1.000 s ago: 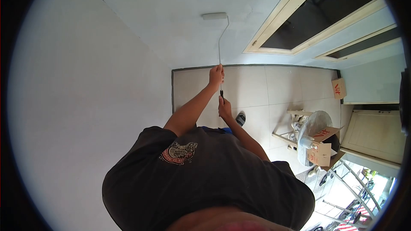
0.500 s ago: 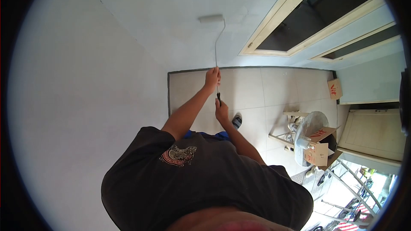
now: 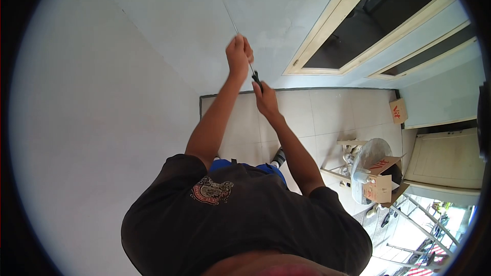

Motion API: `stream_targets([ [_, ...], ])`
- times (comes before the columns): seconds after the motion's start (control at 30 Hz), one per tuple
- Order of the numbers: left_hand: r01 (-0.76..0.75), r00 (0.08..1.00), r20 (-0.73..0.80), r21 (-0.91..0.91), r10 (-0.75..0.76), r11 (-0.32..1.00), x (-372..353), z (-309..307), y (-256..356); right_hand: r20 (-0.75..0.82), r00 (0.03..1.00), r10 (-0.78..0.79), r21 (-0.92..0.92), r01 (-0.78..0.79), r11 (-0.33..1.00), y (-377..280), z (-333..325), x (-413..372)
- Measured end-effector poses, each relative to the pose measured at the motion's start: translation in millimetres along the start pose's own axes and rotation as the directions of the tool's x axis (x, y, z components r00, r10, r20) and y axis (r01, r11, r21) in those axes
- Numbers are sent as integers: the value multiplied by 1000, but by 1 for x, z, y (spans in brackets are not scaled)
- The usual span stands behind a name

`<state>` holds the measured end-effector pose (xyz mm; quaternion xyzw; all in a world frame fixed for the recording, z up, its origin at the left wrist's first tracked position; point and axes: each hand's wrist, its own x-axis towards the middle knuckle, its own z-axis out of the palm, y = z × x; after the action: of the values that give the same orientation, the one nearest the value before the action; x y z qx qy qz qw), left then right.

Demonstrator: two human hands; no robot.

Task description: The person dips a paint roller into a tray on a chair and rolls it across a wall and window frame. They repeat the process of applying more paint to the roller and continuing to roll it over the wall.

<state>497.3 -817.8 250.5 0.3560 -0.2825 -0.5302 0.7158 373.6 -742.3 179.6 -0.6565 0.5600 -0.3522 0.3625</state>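
Observation:
A paint roller with a thin metal rod and a black handle reaches up in front of the pale wall. Its far end is faint and blurred, and the roller head cannot be made out near the top edge. My left hand is closed around the rod, above the handle. Lower down and to the right, my right hand grips the black handle. Both arms stretch forward from my dark T-shirt.
To the right is a window with a cream frame. A round stool carries an open cardboard box; metal ladder rails stand beyond it. Another carton sits by the wall on the tiled floor.
Both hands have moved up and forward with the paint roller, the left hand also shifting left. The roller head, seen against the wall before, has gone up and left toward the view's top edge.

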Motion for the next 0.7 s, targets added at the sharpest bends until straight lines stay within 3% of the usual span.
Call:
stream_targets([
  [0.07,-107,993,59,29,106,994,20,7,48,37,999,-20,43,18,999,-28,9,21],
  [0.13,-98,994,47,63,95,993,25,-7,45,7,1000,-23,118,22,993,-36,27,34],
  [0.23,32,999,4,179,-33,983,17,-54,-7,0,1000,-13,187,13,982,35,83,11],
  [0.33,254,967,-66,246,-246,935,-28,-120,-97,49,991,124,216,-132,967,130,139,-58],
  [0.4,385,923,-147,295,-356,875,-62,-157,-151,170,929,327,202,-358,912,182,166,-109],
  [0.5,676,734,-306,254,-606,691,-93,-195,-193,386,742,548,312,-664,680,169,164,-158],
  [0.53,682,730,-306,256,-611,685,-92,-204,-201,475,656,587,339,-752,566,160,160,-165],
  [0.57,711,698,-365,246,-616,659,-92,-212,-210,507,639,578,388,-768,509,151,156,-165],
  [0.63,748,657,-440,272,-612,606,-93,-201,-207,437,673,597,351,-739,575,159,155,-162],
  [0.7,729,682,-369,279,-632,625,-106,-172,-200,321,751,576,319,-659,681,173,147,-172],
])
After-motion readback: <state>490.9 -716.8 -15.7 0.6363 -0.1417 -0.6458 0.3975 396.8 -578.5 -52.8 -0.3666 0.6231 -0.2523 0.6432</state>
